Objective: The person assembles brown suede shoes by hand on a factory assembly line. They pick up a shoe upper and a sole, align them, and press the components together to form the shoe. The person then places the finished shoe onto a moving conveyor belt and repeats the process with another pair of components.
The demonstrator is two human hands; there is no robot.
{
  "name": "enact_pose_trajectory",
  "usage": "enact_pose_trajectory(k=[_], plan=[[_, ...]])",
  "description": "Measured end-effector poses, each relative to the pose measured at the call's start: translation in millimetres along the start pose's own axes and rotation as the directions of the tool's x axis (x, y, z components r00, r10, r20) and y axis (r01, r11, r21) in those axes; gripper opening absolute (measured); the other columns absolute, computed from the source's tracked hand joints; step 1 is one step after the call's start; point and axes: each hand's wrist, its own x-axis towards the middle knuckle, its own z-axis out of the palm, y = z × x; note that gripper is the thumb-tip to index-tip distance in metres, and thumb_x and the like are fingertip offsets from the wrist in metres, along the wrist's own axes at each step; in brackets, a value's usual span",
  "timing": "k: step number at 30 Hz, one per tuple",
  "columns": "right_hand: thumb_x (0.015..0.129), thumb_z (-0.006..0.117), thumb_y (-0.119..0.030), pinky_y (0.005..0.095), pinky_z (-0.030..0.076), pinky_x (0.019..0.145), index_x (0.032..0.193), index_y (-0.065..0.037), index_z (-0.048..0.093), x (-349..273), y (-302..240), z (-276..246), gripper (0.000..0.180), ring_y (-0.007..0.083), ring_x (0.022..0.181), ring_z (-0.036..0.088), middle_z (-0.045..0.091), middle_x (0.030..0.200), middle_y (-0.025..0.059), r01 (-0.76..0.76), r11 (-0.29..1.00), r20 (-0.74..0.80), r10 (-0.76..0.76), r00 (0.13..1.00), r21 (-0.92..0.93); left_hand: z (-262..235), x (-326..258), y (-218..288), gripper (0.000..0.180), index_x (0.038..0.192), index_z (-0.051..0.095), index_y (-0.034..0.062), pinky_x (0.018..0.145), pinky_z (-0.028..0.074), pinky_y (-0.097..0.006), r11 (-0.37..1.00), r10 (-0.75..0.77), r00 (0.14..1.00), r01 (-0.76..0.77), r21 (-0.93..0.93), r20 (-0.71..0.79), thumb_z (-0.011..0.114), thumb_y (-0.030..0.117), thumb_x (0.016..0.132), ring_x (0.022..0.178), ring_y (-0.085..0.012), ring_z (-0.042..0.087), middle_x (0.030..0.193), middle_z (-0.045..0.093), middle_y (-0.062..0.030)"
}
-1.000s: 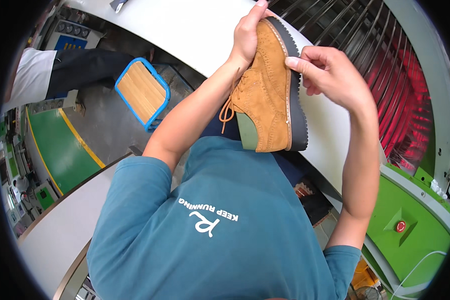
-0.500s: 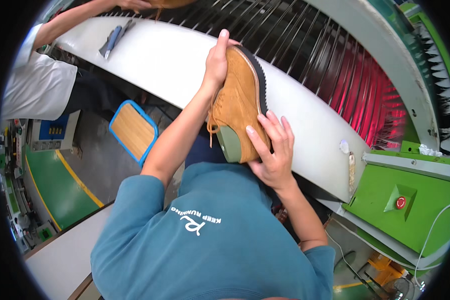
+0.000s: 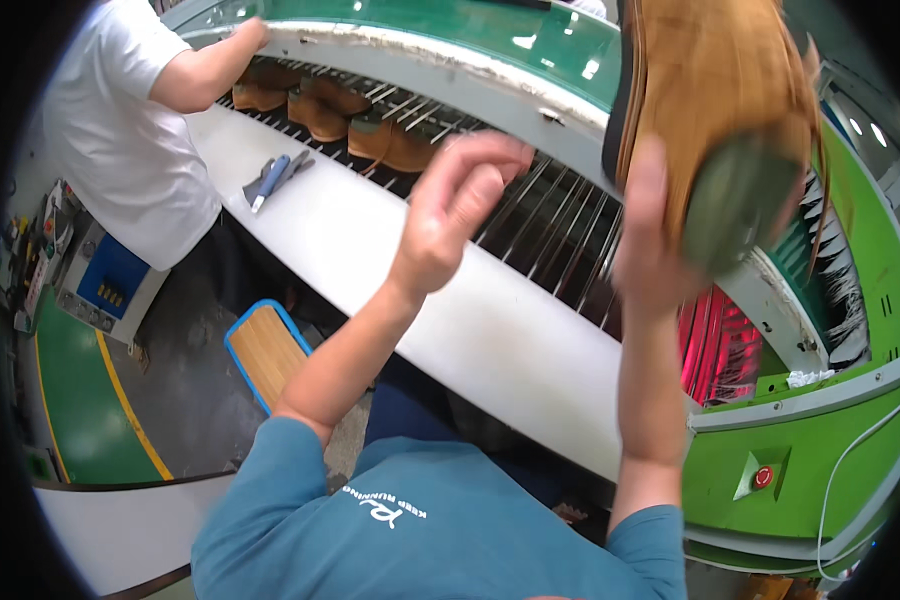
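My right hand is raised at the upper right, gripping a tan suede shoe whose top is cut off by the frame. A green shoe last fills the shoe's opening, and the dark sole faces left. Motion smears both the shoe and the fingers around it. My left hand hovers over the white ledge and the roller bars, away from the shoe. Its fingers are bent and blurred, with the thumb partly apart, and nothing shows in them.
Several brown shoes lie on the metal roller bars beyond the white ledge. A blue-handled tool rests on that ledge. Another person stands at left. A blue-edged stool and a green machine panel flank me.
The shoe has left its place before my chest and gone up and right in my right hand. My left hand has let go of it. The view has shifted, showing more shoes on the rollers.
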Motion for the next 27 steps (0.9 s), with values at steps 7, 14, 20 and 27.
enact_pose_trajectory(k=[7,14,20,27], plan=[[0.087,0.093,-0.035,0.0376,0.055,0.107,0.148,0.003,0.058,154.3,113.9,133.6,0.080,0.0256,0.124,0.069,0.073,0.135,0.0193,-0.452,0.881,0.149,0.433,0.889,0.140,-25.2,-155.4,-120.9,0.031,0.114,0.073,0.0079,0.113,0.049,-0.053,0.637,-0.169,0.954,-0.086,0.766,0.248,0.084,0.028,0.092,0.129,-0.0396,0.062,0.130,0.069,-0.0165],[0.091,0.078,-0.061,0.0534,0.051,0.115,0.154,-0.003,0.054,109.3,157.5,194.4,0.088,0.0469,0.135,0.065,0.070,0.141,0.0298,-0.459,0.873,0.440,0.481,0.759,-0.163,-22.7,-144.0,-129.3,0.028,0.112,0.072,0.0096,0.109,0.051,-0.050,0.653,-0.217,0.954,-0.017,0.757,0.208,0.085,0.022,0.090,0.129,-0.0360,0.062,0.132,0.067,-0.0131],[0.098,0.079,-0.013,0.0387,0.060,0.100,0.137,0.003,0.070,1.4,29.7,120.7,0.043,0.0332,0.107,0.079,0.076,0.132,0.0237,-0.072,0.938,0.256,-0.019,0.966,0.340,-25.2,-148.8,-122.5,0.033,0.117,0.072,0.0106,0.105,0.053,-0.048,0.621,-0.261,0.952,0.039,0.783,0.160,0.085,0.018,0.089,0.128,-0.0369,0.063,0.134,0.067,-0.0124],[0.090,0.082,-0.010,0.0428,0.059,0.083,0.143,-0.012,0.071,-233.4,30.3,20.3,0.055,0.0309,0.090,0.072,0.077,0.100,0.0083,-0.448,0.862,0.706,0.164,0.690,0.237,-16.4,-140.3,-121.2,0.038,0.123,0.070,0.0099,0.104,0.055,-0.048,0.605,-0.247,0.939,-0.044,0.795,0.240,0.084,0.015,0.088,0.128,-0.0378,0.064,0.134,0.067,-0.0142]])
